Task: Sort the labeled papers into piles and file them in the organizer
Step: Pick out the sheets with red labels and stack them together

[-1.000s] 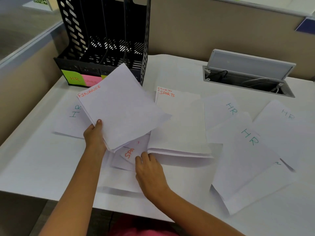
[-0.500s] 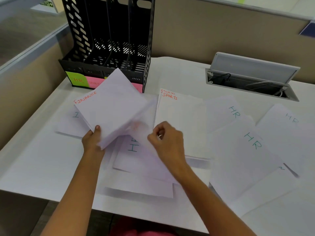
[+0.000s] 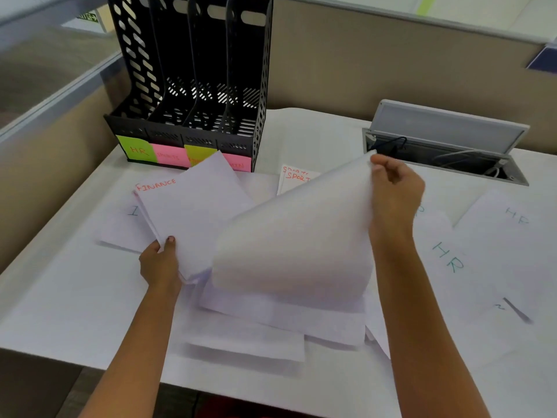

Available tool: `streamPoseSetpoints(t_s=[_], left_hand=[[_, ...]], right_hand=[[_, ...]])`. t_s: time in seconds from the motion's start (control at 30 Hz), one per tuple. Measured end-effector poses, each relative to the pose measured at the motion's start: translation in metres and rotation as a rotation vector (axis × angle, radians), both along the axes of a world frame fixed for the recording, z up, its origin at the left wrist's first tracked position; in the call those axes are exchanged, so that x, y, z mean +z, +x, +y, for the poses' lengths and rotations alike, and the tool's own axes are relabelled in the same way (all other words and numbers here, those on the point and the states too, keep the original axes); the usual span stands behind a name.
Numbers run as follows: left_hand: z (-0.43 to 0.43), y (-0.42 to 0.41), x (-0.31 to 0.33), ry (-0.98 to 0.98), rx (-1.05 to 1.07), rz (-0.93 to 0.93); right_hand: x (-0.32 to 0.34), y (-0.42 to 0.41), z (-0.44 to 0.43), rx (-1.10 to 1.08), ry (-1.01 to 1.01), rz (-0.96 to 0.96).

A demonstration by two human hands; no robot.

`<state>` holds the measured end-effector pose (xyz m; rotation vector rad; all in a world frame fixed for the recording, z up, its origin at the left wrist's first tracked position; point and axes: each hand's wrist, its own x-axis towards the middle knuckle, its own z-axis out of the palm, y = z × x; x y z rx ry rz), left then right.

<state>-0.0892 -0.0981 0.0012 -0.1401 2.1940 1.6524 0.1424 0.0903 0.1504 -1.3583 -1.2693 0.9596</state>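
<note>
Head view: at centre-left the left hand (image 3: 159, 263) pinches a FINANCE stack (image 3: 193, 215) by its lower corner, thumb on top, likely keeping that pile together. At centre-right the right hand (image 3: 394, 191) pinches one curled sheet (image 3: 295, 245) by its upper corner, lifted clear of the loose papers, probably to read its label. The black organizer (image 3: 193, 95) stands empty at upper left.

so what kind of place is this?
Most likely an office cubicle desk. A beige partition wall backs the white desk, a flip-up cable hatch with cords is set into it, and a black file organizer carries HR and SPORTS sticky labels.
</note>
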Motion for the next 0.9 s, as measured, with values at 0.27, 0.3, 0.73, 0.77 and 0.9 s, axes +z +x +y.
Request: streamPoseSetpoints(t_s=[0.27, 0.3, 0.73, 0.77, 0.9], left_hand=[[0.008, 0.002, 0.004, -0.254, -0.150, 0.185], [0.010, 0.003, 0.005, -0.263, -0.154, 0.210], [0.072, 0.050, 0.009, -0.314, -0.623, 0.614], [0.078, 0.056, 0.007, -0.274, -0.666, 0.588], [0.097, 0.076, 0.004, -0.194, -0.762, 0.464]], right_hand=[[0.028, -0.019, -0.003, -0.053, 0.578, -0.355], [0.030, -0.026, -0.003, -0.021, 0.564, -0.372], [-0.085, -0.112, -0.025, 0.558, 0.111, -1.070], [-0.088, -0.111, -0.028, 0.574, 0.100, -1.039], [-0.093, -0.091, -0.011, 0.499, 0.096, -0.873]])
